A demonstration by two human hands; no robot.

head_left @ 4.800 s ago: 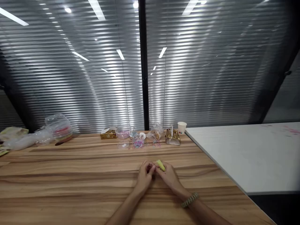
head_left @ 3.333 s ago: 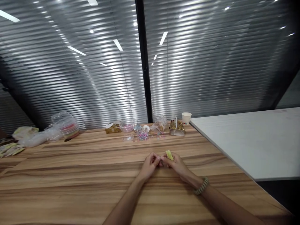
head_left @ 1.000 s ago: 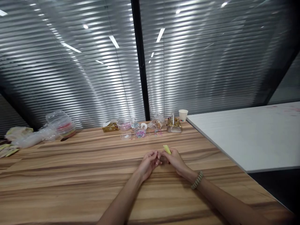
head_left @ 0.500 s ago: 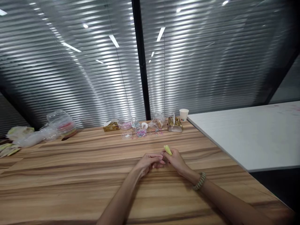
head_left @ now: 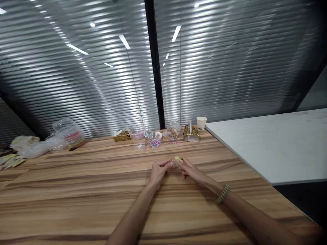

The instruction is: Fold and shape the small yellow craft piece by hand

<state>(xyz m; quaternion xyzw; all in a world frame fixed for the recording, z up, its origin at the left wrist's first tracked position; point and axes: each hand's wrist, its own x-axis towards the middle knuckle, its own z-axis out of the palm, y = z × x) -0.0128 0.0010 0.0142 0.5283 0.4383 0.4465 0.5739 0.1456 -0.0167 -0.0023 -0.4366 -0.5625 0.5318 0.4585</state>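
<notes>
Over the middle of the wooden table [head_left: 102, 183], my left hand [head_left: 158, 172] has thumb and forefinger pinched together. Whatever lies between those fingertips is too small to make out. A short distance to its right, my right hand [head_left: 191, 169] is closed on a small pale-yellow piece [head_left: 178, 159], which sticks out by the thumb and forefinger. The exact kind of this piece cannot be told. A narrow gap separates the two hands. Around my right wrist is a coiled green band [head_left: 222, 194].
Along the back stand a tissue pack [head_left: 122, 136], a clear tub [head_left: 138, 133], a jar of small colourful pieces [head_left: 154, 141], crumpled plastic [head_left: 173, 129], a gold tissue pack [head_left: 191, 133] and a paper cup [head_left: 201, 123]. Plastic-wrapped things [head_left: 70, 134] lie left; a white table [head_left: 255, 149] adjoins right.
My hands have moved apart from touching to a small gap. The yellow piece is now lower and tilted to the left, with less of it showing. The view has shifted slightly.
</notes>
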